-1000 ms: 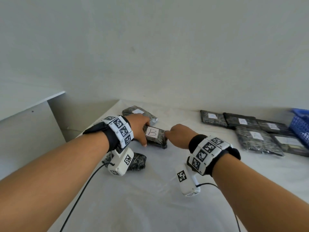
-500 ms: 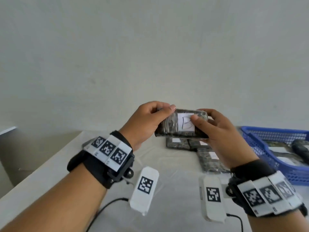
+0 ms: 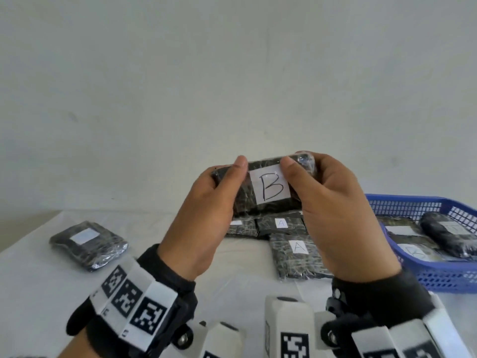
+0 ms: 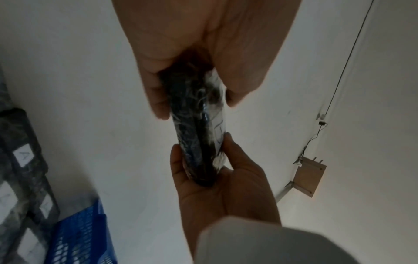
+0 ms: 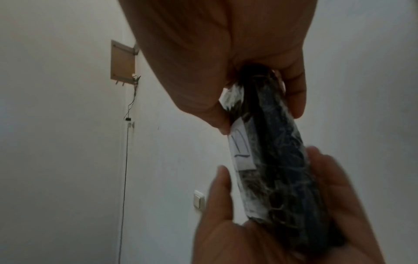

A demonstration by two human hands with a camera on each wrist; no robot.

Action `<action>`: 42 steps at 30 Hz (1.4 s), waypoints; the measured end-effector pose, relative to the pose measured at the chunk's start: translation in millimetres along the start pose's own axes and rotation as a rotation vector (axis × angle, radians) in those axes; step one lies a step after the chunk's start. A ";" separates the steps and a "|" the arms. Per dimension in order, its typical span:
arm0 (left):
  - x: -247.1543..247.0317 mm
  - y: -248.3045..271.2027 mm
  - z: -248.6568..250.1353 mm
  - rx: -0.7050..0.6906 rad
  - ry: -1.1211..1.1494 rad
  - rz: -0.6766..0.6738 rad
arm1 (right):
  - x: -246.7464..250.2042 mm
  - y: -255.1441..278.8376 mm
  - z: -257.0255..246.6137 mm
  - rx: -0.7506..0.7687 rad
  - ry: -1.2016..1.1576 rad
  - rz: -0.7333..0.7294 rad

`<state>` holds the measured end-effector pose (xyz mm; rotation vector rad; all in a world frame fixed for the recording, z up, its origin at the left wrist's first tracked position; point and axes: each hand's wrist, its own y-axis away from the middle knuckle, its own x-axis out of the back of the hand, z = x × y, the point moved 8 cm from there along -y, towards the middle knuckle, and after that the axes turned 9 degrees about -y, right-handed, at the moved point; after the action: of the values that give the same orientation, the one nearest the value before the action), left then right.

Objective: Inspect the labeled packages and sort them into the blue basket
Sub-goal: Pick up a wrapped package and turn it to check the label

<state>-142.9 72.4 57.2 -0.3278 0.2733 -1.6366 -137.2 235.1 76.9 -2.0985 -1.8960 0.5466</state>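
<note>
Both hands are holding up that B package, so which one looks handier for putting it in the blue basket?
Probably the right hand: the blue basket sits on its side of the table, while the left hand grips the B package at the far end.

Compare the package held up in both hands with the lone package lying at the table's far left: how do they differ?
The held package is off the table, gripped by the left hand and right hand; the lone package lies flat, untouched. The held label reads B; the lone one's label is unreadable. Both are dark, plastic-wrapped, white-labelled.
</note>
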 end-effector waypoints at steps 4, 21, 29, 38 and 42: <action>13.4 6.7 -5.2 0.016 -0.015 0.041 | -13.8 8.5 -2.6 0.009 0.199 -0.023; 31.1 10.3 20.3 -0.110 -0.031 0.093 | -21.9 13.6 -15.5 0.173 0.097 0.008; 40.5 7.7 26.6 -0.161 -0.083 0.088 | -21.6 12.9 -15.2 0.136 -0.167 -0.086; 40.0 8.4 18.8 -0.165 -0.170 0.171 | -21.4 13.4 -17.4 0.262 -0.047 0.025; 33.7 15.1 25.4 -0.113 -0.163 0.151 | -25.2 19.9 -24.0 0.336 0.038 0.062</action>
<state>-122.2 37.9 76.9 -0.5116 0.2614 -1.4398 -110.8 209.1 92.3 -1.9371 -1.5927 0.7732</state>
